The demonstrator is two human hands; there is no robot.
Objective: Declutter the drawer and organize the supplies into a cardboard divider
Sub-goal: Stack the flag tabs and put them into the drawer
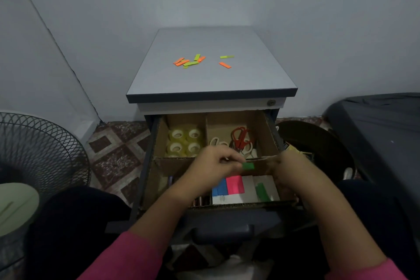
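Left grip (213,163) pinched a small green sticky flag (248,166) above the open drawer (147,166). Right grip (286,166) curled against the cardboard divider (268,132); whether it held anything was unclear.

Cardboard divider (268,129): matt brown, corrugated edge showing at front. Tape rolls (184,141) beyond the left hand (213,166): glossy clear plastic. Scissors (241,137): smooth plastic handles, red and white. Green tab (248,166) at left fingertips: matt paper. Cabinet top surface (211,75): smooth, pale, satin laminate. Fan grille (41,150): wire metal.
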